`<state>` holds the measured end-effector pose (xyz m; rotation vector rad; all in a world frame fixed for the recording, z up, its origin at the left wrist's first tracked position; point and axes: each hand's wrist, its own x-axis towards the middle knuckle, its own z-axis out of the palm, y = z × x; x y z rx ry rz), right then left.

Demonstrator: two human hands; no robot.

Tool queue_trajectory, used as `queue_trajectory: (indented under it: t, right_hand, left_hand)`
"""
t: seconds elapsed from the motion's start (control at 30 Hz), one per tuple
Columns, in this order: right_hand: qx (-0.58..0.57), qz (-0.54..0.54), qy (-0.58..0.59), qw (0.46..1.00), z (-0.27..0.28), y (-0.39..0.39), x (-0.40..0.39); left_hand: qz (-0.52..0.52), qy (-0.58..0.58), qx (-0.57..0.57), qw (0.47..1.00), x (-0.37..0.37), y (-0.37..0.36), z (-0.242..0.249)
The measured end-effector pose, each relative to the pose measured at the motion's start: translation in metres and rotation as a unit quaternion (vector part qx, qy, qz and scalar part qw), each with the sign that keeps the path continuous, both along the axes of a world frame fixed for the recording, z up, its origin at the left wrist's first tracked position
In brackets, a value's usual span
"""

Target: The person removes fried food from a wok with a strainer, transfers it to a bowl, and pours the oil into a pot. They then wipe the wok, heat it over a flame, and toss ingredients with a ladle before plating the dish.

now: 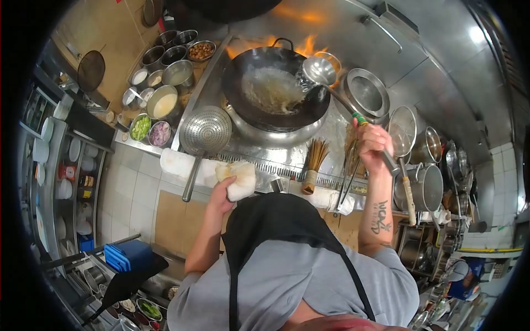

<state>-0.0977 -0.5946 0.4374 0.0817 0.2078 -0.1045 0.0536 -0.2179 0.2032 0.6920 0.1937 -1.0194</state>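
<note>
My right hand [375, 144] is wrapped around the handle of a ladle [318, 70]. The ladle's bowl is tipped over the right side of a black wok [234, 83], and clear liquid runs from it. Bubbling liquid [271, 91] lies in the wok, with orange flames behind the rim. Near the counter's front edge my left hand [225, 193] grips a folded, stained white cloth [241, 179]. A perforated strainer [206, 131] rests beside it, its handle jutting over the edge.
Metal pots and bowls of ingredients, among them chopped greens [141, 128] and chopped onion [160, 134], stand left of the wok. A bamboo brush [316, 160] lies on the front ledge. To the right are a steel basin [366, 94], a mesh skimmer [403, 129] and a stockpot [426, 187].
</note>
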Motion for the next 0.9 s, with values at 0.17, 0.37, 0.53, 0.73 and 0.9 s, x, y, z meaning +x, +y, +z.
queue_trajectory:
  t: [0.17,0.37,0.53,0.73,0.9]
  right_hand:
    - [-0.466,0.002,0.255,0.847,-0.038,-0.005,0.006]
    - [-0.684,-0.094,0.41,0.596,-0.086,-0.104,-0.004]
    - [-0.728,-0.025,0.576,0.37,-0.145,-0.205,0.013]
    - [-0.183,-0.077,0.286,0.937,-0.121,-0.268,0.064]
    - [-0.116,-0.216,0.163,0.956,-0.072,-0.282,0.08]
  left_hand:
    - [0.033,0.028,0.022,0.999,-0.002,0.016,-0.003]
    - [0.078,0.035,0.04,0.996,-0.01,0.033,-0.001]
    - [0.109,0.044,0.051,0.992,-0.019,0.048,-0.002]
    - [0.132,0.039,0.067,0.988,-0.036,0.062,0.003]
    - [0.15,0.052,0.058,0.986,-0.043,0.063,-0.004]
